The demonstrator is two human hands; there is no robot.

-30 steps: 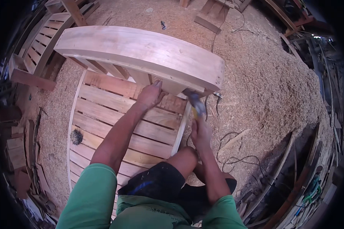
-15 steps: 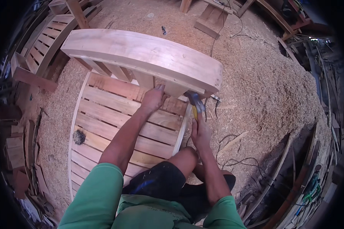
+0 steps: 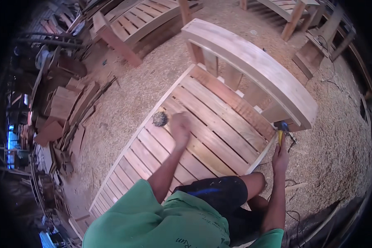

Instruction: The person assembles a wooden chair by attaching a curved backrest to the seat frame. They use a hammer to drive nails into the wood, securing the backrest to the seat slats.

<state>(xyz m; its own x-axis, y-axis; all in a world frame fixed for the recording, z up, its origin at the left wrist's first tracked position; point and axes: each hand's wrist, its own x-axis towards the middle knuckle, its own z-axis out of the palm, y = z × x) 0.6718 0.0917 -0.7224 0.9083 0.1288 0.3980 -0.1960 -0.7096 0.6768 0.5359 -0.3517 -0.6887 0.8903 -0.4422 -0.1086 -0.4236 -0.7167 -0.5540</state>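
My right hand [image 3: 280,158] grips a hammer [image 3: 281,131] by its yellow handle. The hammer's dark head is beside the right end of the curved wooden backrest [image 3: 252,60]. Over the slatted wooden seat [image 3: 202,113], my left hand [image 3: 180,129] is smeared by motion, so its fingers are not clear. Just left of that hand lies a small dark, spiky heap, apparently nails [image 3: 160,119], on the slats. Upright slats [image 3: 231,76] join the backrest to the seat. My bent knee is against the seat's right edge.
Sawdust and shavings [image 3: 335,144] cover the floor, heaped at the right. Another slatted bench [image 3: 140,22] stands at the far left, with scrap boards [image 3: 66,101] piled near it. A small wooden stool-like piece [image 3: 312,53] and cables are at the far right.
The view has swung left. My left hand has left the backrest slats and moved across the seat to the spiky heap. My right hand still holds the hammer by the backrest's right end.
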